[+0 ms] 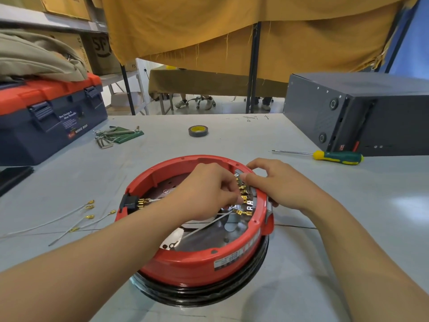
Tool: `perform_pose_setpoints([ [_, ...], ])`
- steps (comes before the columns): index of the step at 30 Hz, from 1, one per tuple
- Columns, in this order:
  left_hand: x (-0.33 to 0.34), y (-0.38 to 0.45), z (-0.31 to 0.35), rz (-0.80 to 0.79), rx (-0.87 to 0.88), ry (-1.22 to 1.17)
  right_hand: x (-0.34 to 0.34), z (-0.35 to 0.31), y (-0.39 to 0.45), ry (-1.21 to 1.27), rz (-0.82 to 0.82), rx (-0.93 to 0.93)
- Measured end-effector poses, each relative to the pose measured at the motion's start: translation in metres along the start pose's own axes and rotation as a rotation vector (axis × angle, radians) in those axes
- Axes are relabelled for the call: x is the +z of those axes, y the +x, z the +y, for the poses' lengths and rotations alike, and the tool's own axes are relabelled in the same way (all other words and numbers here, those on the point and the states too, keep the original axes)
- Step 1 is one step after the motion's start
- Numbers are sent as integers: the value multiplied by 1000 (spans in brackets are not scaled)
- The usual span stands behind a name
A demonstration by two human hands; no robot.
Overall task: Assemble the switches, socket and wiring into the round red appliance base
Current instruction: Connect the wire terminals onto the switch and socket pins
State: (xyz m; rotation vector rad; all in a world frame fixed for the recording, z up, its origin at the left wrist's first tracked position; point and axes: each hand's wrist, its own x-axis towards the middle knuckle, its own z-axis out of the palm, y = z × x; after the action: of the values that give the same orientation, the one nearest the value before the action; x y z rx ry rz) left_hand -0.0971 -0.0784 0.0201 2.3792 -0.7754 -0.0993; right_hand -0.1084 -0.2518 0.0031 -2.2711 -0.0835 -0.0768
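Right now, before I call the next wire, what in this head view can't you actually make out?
- Head view: the terminal the left hand is pinching, hidden by its own fingers.
- The switch bank on the red base rim, partly covered by the right hand.
- Base label print, too blurred to read.
- Black socket pins, too small to count.

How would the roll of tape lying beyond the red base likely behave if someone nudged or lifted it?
The roll of tape lies flat on the table, so a nudge would probably slide it rather than roll it. Stood on edge, its round shape would likely roll. It looks small with a hollow core, so it is probably light and easy to pinch.
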Motion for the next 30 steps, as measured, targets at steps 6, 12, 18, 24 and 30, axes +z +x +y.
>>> perform_pose_setpoints([
  [6,2,1,0,18,-8,13,0,1,0,8,8,-1],
  [12,3,0,1,30,2,31,0,-1,-1,11,7,-5],
  [18,5,1,3,33,44,44,0,-1,-1,-11,14,-14],
  [24,4,2,2,-8,40,-14,0,-1,0,-26,14,-17],
  [30,-3,3,-5,-82,-21,-123,0,-1,-1,-10,6,-10],
])
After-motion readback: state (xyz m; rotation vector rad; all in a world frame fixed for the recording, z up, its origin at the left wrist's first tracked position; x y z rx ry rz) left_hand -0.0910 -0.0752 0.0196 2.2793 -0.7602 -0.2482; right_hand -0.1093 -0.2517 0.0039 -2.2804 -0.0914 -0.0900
